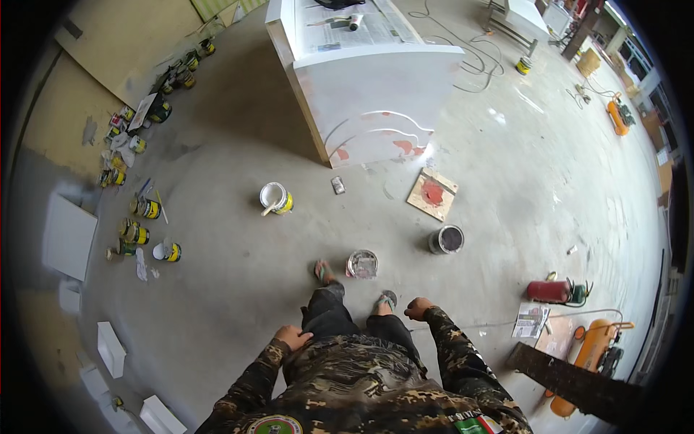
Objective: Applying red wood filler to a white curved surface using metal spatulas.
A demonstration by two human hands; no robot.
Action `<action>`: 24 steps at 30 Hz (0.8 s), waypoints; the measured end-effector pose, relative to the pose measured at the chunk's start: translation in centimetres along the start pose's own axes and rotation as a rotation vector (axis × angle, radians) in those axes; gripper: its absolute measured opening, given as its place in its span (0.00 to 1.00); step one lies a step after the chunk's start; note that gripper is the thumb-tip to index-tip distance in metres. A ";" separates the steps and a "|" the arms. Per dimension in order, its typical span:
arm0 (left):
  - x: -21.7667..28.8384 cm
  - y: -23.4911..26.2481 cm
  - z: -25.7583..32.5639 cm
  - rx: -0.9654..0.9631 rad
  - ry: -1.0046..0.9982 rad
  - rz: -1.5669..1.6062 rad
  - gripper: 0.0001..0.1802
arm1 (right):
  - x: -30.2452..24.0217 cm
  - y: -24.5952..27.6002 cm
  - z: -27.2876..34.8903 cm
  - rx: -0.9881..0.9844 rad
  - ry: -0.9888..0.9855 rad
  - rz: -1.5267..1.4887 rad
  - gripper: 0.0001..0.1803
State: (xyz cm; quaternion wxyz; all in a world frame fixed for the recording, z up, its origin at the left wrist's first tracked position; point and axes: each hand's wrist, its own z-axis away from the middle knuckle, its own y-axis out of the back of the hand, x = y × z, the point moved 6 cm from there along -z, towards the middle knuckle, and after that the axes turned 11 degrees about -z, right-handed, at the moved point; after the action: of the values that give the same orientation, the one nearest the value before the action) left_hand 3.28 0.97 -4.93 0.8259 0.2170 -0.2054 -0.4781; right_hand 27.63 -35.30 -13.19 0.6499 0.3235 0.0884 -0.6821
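The left hand (293, 337) lies flat on the thigh, the right hand (417, 309) is a fist above a small tin (362, 264).

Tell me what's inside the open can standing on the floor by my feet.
The open can holds a pale, pinkish-white paste smeared over its inside. How deep it goes is hidden. Neither the left hand nor the right hand touches it.

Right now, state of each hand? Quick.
Left hand: empty, resting on the left thigh, fingers loosely curled.
Right hand: closed in a loose fist beside the right leg; nothing visible in it.
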 end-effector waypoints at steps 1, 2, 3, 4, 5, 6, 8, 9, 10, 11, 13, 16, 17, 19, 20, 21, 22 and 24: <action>0.0 -0.7 -0.4 0.067 -0.033 0.031 0.31 | -0.4 -0.4 -0.9 0.012 0.003 -0.018 0.21; 0.0 -1.3 -0.8 0.130 -0.065 0.063 0.30 | -0.8 -0.9 -1.7 0.021 0.002 -0.036 0.21; 2.1 1.5 -3.6 0.143 -0.080 0.078 0.30 | -1.1 3.0 -3.1 0.034 -0.006 -0.017 0.21; 1.8 3.4 -4.8 0.175 -0.044 0.103 0.29 | -1.9 3.2 -4.8 0.038 -0.001 0.000 0.22; 1.3 5.3 -6.0 0.204 -0.007 0.128 0.28 | -2.6 3.3 -6.5 0.039 0.001 0.017 0.23; 0.6 8.3 -8.3 0.230 -0.002 0.180 0.25 | -4.0 4.2 -8.7 0.063 -0.008 -0.002 0.24; 0.3 13.0 -12.4 0.318 -0.041 0.289 0.24 | -4.2 4.3 -11.7 0.056 -0.017 0.014 0.23; 0.4 14.7 -14.0 0.401 -0.065 0.403 0.23 | -3.6 4.4 -12.3 0.102 -0.009 0.004 0.23; -0.1 15.4 -15.5 0.369 -0.060 0.403 0.22 | -4.8 4.6 -12.7 0.088 -0.048 -0.056 0.23; -0.5 17.1 -18.1 0.345 -0.062 0.399 0.21 | -6.2 5.8 -13.9 0.085 -0.084 -0.116 0.23; 1.1 19.7 -22.4 0.353 -0.139 0.414 0.19 | -6.7 8.7 -16.5 0.238 -0.043 -0.028 0.23; 2.3 21.7 -27.7 0.312 -0.178 0.467 0.17 | -9.9 13.2 -20.2 0.337 -0.023 -0.318 0.20; 3.1 22.9 -30.3 0.275 -0.204 0.509 0.16 | -9.6 14.6 -22.2 0.321 0.007 -0.311 0.17; 3.0 25.3 -35.6 0.279 -0.200 0.501 0.14 | -9.6 16.1 -27.1 0.366 0.003 -0.409 0.16; 3.9 25.4 -37.6 0.320 -0.215 0.529 0.14 | -8.0 15.3 -28.5 0.379 -0.038 -0.406 0.15; 4.9 25.2 -39.0 0.361 -0.223 0.557 0.13 | -6.2 13.9 -29.8 0.386 -0.076 -0.403 0.15; 6.0 25.2 -40.9 0.339 -0.192 0.595 0.13 | -4.7 12.9 -31.4 0.381 -0.114 -0.349 0.14; 7.8 25.6 -45.5 0.311 -0.159 0.628 0.12 | -2.6 10.2 -34.7 0.253 -0.179 -0.218 0.13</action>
State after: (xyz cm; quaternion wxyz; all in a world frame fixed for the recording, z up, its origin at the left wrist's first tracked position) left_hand 49.64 13.01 -27.10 0.8712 0.2286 -0.3958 -0.1793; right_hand 48.46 -15.83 -35.58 0.5317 0.3290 -0.0217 -0.7801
